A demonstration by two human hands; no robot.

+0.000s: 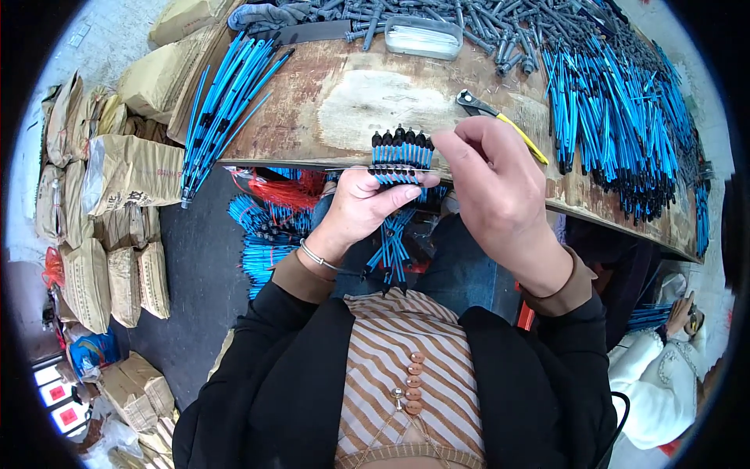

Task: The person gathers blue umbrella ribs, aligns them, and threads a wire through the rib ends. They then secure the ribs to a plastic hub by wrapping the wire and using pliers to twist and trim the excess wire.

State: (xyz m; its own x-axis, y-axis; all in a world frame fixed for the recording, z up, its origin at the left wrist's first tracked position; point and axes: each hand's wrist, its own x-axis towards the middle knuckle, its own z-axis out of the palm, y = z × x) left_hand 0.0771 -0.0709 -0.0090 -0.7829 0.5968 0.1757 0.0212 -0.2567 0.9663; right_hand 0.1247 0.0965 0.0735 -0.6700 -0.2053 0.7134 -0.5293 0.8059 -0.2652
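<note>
Near the centre of the frame, the left hand point(361, 205) had its fingers clamped on a bundle of slim blue rods with black tips point(403, 153), a thin straight strip point(351, 170) lying across it. Just right of it, the right hand point(500, 178) was curled, though whether its fingers pinched anything could not be told. Yellow-handled pliers with a black head point(483, 106) lay above on the worn wooden surface point(301, 105).

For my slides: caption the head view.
Left hand holding black-tipped blue rods, right hand beside them, at a wooden table.
</note>
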